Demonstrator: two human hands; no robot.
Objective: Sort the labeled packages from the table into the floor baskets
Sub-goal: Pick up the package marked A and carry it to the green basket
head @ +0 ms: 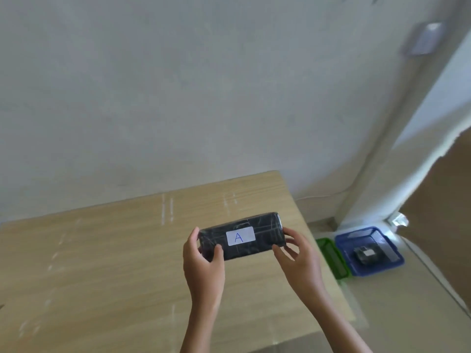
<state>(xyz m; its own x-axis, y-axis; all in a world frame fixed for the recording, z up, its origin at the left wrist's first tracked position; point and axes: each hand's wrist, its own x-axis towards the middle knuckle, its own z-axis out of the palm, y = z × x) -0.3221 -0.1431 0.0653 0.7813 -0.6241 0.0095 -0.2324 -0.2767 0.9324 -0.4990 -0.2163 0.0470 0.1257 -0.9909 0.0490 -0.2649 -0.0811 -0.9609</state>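
Note:
A black wrapped package (265, 240) with a white label marked "A" is held above the wooden table (102, 263), label facing me. My left hand (204, 261) grips its left end and my right hand (299, 258) grips its right end. On the floor to the right stand a green basket (334, 258), partly hidden by the table edge, and a blue basket (392, 253). Inside the blue basket lies a small black package (364, 254) with a white label.
The table's right edge runs close to the green basket. A pale wall stands behind the table. A white pillar (407, 149) and a brown panel (443, 212) rise at the right, behind the baskets. A thin cable runs along the wall base.

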